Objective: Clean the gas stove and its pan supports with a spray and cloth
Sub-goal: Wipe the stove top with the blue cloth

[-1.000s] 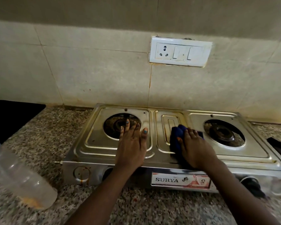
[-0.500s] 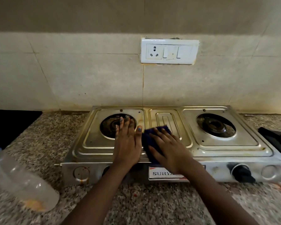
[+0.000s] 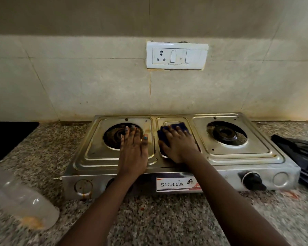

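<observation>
A steel two-burner gas stove (image 3: 238,157) stands on the speckled granite counter, with no pan supports on its burners. My left hand (image 3: 133,151) lies flat, fingers spread, on the stove top at the near edge of the left burner (image 3: 114,137). My right hand (image 3: 178,144) presses a dark blue cloth (image 3: 182,127) onto the raised middle panel between the burners. The cloth shows past my fingertips; the rest is hidden under my palm. A clear spray bottle (image 3: 20,199) lies at the left edge of the counter.
Dark pan supports (image 3: 302,157) lie on the counter right of the stove. A black surface (image 3: 9,135) sits at the far left. A white socket and switch plate (image 3: 176,55) is on the tiled wall behind. The right burner (image 3: 226,134) and a black knob (image 3: 253,181) are uncovered.
My right hand slid the cloth left along the stove's front, then away from me onto the middle panel. My left hand stayed flat by the left burner. The view shifted.
</observation>
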